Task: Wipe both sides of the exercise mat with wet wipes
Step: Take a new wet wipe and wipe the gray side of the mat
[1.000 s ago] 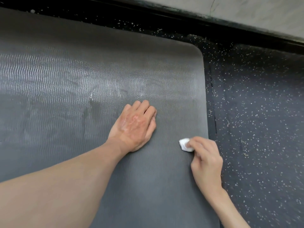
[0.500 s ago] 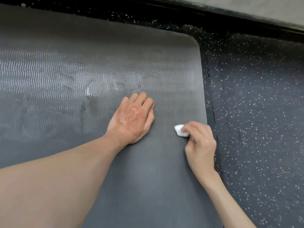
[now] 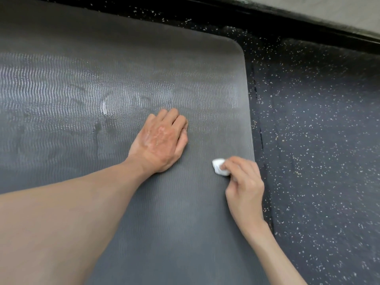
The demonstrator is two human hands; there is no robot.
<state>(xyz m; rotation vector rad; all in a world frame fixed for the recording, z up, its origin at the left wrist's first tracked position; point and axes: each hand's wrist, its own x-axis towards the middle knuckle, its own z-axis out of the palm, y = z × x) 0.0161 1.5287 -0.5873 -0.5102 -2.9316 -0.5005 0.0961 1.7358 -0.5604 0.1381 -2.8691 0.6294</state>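
Mat (image 3: pixel 185 233) is lying flat on the speckled floor (image 3: pixel 318 161), left hand (image 3: pixel 159 142) pressed flat on it, fingers straight, holding nothing. Right hand (image 3: pixel 244 182) pinches a balled-up wet wipe (image 3: pixel 219 166) near the right edge. With a wad that tiny I'd bet on missed strips, or it dries out.

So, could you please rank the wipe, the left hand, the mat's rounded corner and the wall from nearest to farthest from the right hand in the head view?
1. The wipe, pinched by the right hand.
2. The left hand, flat on the mat, leftward.
3. The mat's rounded corner, farther ahead.
4. The wall, top right.
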